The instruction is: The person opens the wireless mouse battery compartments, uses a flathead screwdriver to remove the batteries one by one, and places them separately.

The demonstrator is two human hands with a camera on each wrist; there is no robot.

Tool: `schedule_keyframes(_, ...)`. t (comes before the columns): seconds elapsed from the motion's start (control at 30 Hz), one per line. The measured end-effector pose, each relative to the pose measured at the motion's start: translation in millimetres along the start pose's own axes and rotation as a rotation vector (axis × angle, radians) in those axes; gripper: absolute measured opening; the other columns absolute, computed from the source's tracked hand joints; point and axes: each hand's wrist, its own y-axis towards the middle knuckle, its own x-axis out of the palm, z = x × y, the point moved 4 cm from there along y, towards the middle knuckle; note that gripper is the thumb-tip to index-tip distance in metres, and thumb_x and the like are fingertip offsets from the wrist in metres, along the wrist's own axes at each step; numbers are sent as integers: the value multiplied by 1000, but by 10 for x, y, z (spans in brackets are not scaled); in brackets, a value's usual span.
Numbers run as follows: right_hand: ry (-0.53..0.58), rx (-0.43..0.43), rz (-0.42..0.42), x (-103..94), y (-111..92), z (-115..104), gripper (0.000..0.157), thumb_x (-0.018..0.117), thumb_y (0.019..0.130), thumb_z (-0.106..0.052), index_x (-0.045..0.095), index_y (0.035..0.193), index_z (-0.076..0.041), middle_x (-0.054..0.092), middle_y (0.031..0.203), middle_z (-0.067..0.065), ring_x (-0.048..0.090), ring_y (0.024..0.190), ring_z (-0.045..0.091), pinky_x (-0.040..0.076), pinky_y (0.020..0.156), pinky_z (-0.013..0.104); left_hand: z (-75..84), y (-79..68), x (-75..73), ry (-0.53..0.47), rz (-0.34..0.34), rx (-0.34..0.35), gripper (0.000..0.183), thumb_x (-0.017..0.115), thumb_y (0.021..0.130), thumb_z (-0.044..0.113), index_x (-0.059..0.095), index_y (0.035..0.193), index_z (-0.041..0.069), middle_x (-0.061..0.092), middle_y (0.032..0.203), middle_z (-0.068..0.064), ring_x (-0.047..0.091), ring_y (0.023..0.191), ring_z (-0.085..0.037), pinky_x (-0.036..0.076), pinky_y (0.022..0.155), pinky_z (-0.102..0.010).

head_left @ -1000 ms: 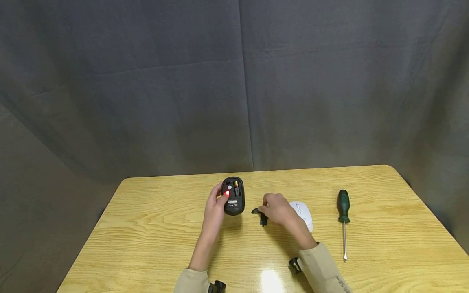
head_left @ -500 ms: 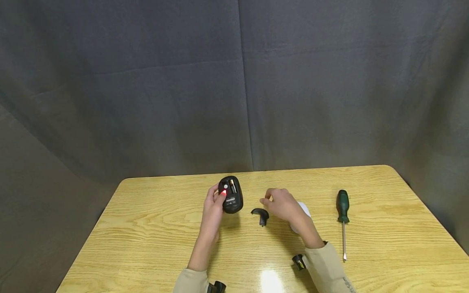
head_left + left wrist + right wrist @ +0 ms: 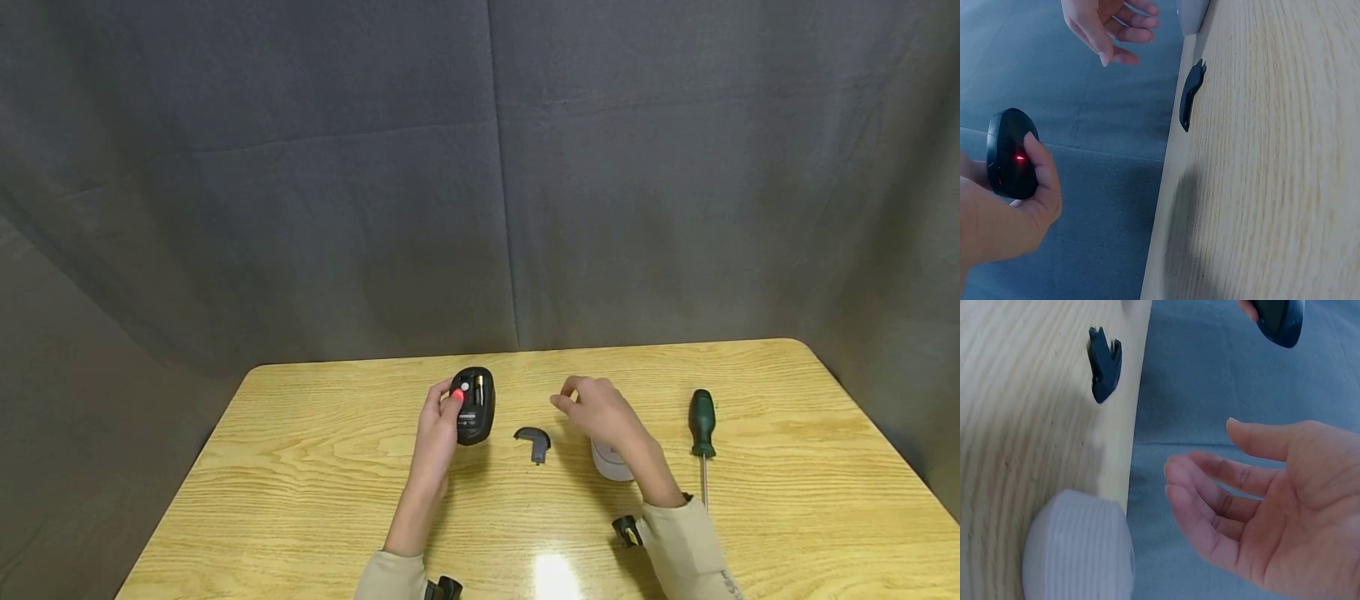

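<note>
My left hand [image 3: 437, 433] grips a black computer mouse [image 3: 474, 427] above the table, its underside turned up. A battery [image 3: 479, 390] sits in its uncovered compartment, and a red light glows by my thumb [image 3: 1041, 159]. On the table between my hands lies the mouse's black battery cover [image 3: 536, 442], curved with a short tongue. My right hand [image 3: 606, 414] hovers to the right of the cover, fingers loosely bent and nothing between them, as the right wrist view also shows. Partly hidden below that hand is a white mouse [image 3: 612, 467] on the table.
To the right a green-handled screwdriver [image 3: 702, 423] lies with its shaft toward me, the tip hidden by my sleeve [image 3: 686, 537]. The wooden table [image 3: 315, 467] ends at a grey curtain [image 3: 375, 250] behind.
My right hand has let go of the black battery cover, leaving it on the table, and has drawn back to the right. The left hand has tilted the black mouse slightly.
</note>
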Motion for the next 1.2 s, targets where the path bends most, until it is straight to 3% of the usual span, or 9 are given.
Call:
schedule_keyframes(0.3,15,5,5,-90,-37,90,28,59,106,-19,69,114,6,37,55,-4,33,50,11,33,52,29,-1,-7,14,13,-7,-20,40,44,108,12,46,144,-6,66,119,-22,64,96,-15,52,79,-24)
schedule_keyframes(0.53,-19,12,23,-142,-80,163,29,59,106,-21,70,113,6,54,61,1,48,58,16,42,57,32,-9,-7,14,26,-23,-19,41,44,108,12,45,145,-5,67,116,-20,63,96,-14,50,80,-25)
schedule_keyframes(0.77,-34,75,31,-226,-137,332,30,58,106,-22,68,114,6,63,74,5,54,65,20,43,56,34,-22,2,14,36,-31,-17,40,45,107,11,46,145,-5,67,115,-19,63,96,-14,50,82,-26)
schedule_keyframes(1.0,-51,84,96,-397,-206,514,31,60,104,-23,67,113,6,64,81,10,53,68,21,41,56,33,-28,6,10,30,-27,-17,40,46,107,10,47,144,-5,67,116,-21,65,96,-16,52,81,-25)
schedule_keyframes(1.2,-87,139,199,-557,-298,775,38,63,102,-21,61,120,13,67,86,18,62,73,27,47,58,39,-24,-2,16,28,-28,-18,41,46,107,10,47,145,-4,67,116,-21,66,95,-16,53,79,-25)
